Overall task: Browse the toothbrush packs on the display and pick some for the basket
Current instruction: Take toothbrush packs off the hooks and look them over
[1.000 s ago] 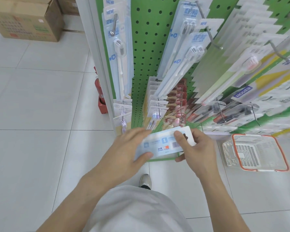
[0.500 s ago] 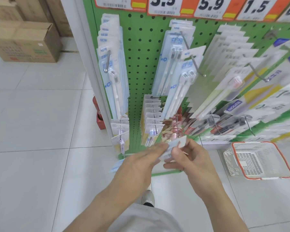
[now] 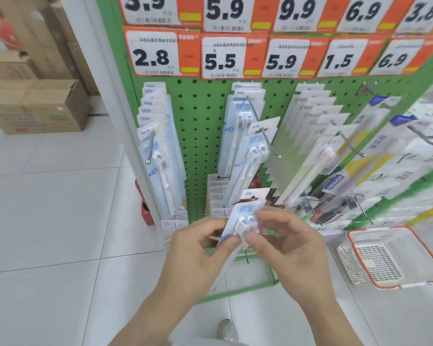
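**Twin pack in both hands; basket holding nothing visible**

Left hand [image 3: 198, 248] is pinching the lower left edge of a twin pack [image 3: 243, 221], thumb on the front, fingers curled behind. Right hand [image 3: 289, 242] is pinching the same pack from the right, thumb near the two white brush heads, remaining fingers loosely bent. The pack is standing roughly upright between the hands, front facing the person, its card top just in front of the lower hooks of the display [image 3: 203, 136]. It is hanging on no hook.

Outward from the hands: the green pegboard is carrying rows of packs. A hook of matching twin packs [image 3: 250, 151] is hanging just above the one in hand; single-brush packs [image 3: 158, 151] are at the left edge, and more rows are running off to the right. Price tags [image 3: 220, 57] are lining the top.

The basket [image 3: 395, 255] is sitting on the floor, right of the display foot, well apart from the hands. Its mesh bottom is showing through, no packs visible inside.

Progress, as a judgement: browsing is under way, one pack is under inspection, nothing is in the basket. Remaining: deciding on this pack, carrying it right and down to the basket, then choosing others.
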Demonstrator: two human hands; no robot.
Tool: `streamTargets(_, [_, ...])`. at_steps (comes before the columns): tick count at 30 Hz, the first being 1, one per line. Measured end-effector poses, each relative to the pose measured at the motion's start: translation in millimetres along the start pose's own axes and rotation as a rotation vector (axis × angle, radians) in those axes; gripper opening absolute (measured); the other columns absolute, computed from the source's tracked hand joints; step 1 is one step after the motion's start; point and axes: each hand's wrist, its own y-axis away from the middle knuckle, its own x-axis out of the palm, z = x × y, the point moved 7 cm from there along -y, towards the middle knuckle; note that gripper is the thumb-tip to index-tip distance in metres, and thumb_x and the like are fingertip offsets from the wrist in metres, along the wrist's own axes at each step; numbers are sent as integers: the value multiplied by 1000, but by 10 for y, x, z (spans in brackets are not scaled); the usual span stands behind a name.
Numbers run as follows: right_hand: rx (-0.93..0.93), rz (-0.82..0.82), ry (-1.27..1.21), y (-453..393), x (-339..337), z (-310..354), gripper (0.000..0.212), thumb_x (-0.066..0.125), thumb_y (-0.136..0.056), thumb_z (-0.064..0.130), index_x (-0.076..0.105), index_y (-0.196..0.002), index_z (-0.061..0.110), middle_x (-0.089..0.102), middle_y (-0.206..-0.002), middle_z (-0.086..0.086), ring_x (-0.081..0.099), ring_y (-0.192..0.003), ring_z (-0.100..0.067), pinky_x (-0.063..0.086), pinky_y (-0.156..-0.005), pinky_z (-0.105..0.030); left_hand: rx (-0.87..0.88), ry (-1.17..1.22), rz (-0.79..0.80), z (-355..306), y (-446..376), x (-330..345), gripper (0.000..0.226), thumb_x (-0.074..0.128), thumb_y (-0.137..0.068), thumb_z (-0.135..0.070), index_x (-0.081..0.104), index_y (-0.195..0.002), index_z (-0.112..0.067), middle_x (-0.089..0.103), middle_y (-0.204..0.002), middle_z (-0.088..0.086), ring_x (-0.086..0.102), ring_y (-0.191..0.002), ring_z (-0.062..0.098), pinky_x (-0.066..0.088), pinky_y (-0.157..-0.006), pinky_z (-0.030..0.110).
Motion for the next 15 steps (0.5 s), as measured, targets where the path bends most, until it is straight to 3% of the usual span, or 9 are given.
streamTargets(4, [-182,-97,-9,5,-34,206,30,91,-72,20,78,-99,25,73,-109,-4,71,-90,-23,57,-78,-27,55,1,-38,-160,-60,-10,23,78,-86,-15,77,-98,-34,74,-96,-12,70,-89,14,56,-80,25])
streamTargets(8, [-362,-202,28,32,-77,413,39,87,-70,13,75,-105,26,72,-110,-8,68,-85,-36,57,-78,-33,177,-95,-65,-443,-51,43,40,73,-93,-16,65,-125,-38,72,-110,-21,69,-101,11,53,-86,24])
streamTargets(11, [-427,-258,66,40,-105,539,47,87,-71,7,72,-113,21,72,-111,-15,68,-84,-34,56,-76,-38,246,-78,-82,-581,-51,84,52,70,-94,-12,55,-135,-40,71,-112,-20,69,-100,11,53,-86,22])
streamTargets(15, [-452,-291,139,-8,-122,614,51,87,-76,16,67,-123,14,70,-114,-13,67,-84,-30,55,-76,-47,257,-49,-107,-640,-92,109,72,70,-94,-10,39,-144,-51,71,-102,-16,69,-96,13,51,-85,16])
